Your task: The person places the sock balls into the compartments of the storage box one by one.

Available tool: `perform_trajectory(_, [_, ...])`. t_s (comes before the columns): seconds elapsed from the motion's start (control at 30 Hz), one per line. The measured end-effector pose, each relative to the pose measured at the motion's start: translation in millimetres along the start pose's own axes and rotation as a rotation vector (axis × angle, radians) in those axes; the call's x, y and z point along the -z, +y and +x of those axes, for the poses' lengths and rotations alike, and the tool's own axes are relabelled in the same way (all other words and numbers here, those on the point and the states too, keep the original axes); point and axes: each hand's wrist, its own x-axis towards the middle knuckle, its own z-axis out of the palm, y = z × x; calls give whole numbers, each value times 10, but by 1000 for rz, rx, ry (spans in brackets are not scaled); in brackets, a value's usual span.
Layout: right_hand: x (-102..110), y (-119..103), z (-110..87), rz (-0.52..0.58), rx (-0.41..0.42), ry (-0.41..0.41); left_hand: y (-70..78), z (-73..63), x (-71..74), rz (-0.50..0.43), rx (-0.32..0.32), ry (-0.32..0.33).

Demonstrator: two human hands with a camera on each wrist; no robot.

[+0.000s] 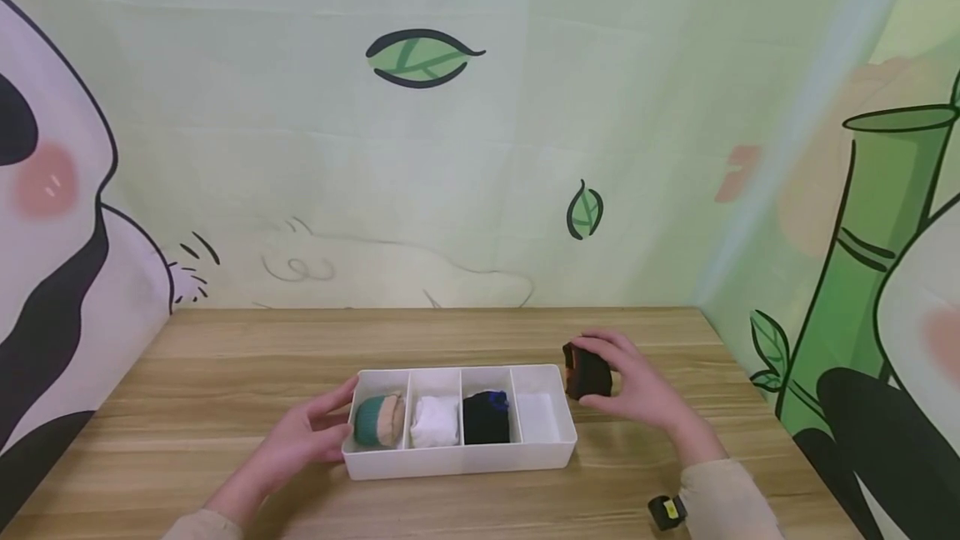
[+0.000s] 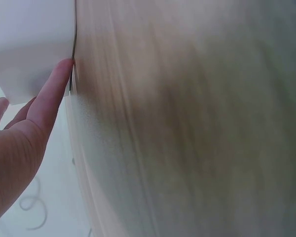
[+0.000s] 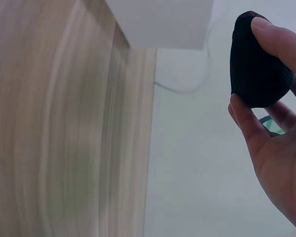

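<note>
A white divided box (image 1: 457, 462) stands on the table. Its compartments hold, from the left, a teal and beige folded sock bundle (image 1: 378, 421), a white one (image 1: 435, 421) and a black one with a blue edge (image 1: 486, 417); the rightmost compartment shows a bare floor. My left hand (image 1: 311, 426) touches the box's left end with fairly straight fingers, seen also in the left wrist view. Just off the box's right end, my right hand (image 1: 633, 382) pinches a black folded sock (image 3: 259, 66) with some orange on it, between thumb and fingers, above the tabletop.
The wood-grain table (image 1: 277, 348) runs back to a pale green printed cloth (image 1: 510, 148) with leaves and pandas. A small black device with a yellow mark (image 1: 667, 512) sits at the right sleeve (image 1: 727, 500).
</note>
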Motion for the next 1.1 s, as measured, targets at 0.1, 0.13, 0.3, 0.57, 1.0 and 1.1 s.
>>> perform_trajectory(0.1, [-18,-32,11,2,32,-3,-5,-1,-4,3,9,5])
perform_trajectory(0.13, [-28,-38,12,-4,38,-5,-6,0,-4,6,10,6])
perform_trajectory(0.3, [-74,-94,25,-1,64,-13,-7,0,-2,23,3,9])
perform_trajectory(0.57, [-146,-173,29,2,43,-38,7,-8,-3,8,-8,3])
perform_trajectory(1.0, [-263,-239,44,-15,67,-56,25,-12,-2,-2,-24,-6])
perform_trajectory(1.1, [-285,-243,44,-2,84,-61,23,-12,-1,-5,-26,-12])
